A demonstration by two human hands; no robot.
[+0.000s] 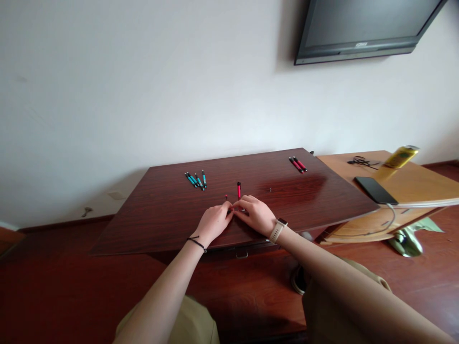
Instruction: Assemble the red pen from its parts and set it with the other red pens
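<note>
Over the middle of the dark wooden table, my left hand and my right hand meet at the fingertips. Both are closed in a pinch around small pen parts, mostly hidden by the fingers. A red pen barrel with a black end lies just beyond my right fingers. Beside my left fingertips is a tiny red-tipped piece. Several teal pens lie in a loose group at the back left. Red pens rest together at the back right. A tiny spring-like bit lies right of my hands.
A lighter wooden cabinet adjoins the table on the right, bearing a black phone with a white cable, a coiled black cable and a tilted yellow can. A television hangs on the wall. Below the table edge is a drawer handle.
</note>
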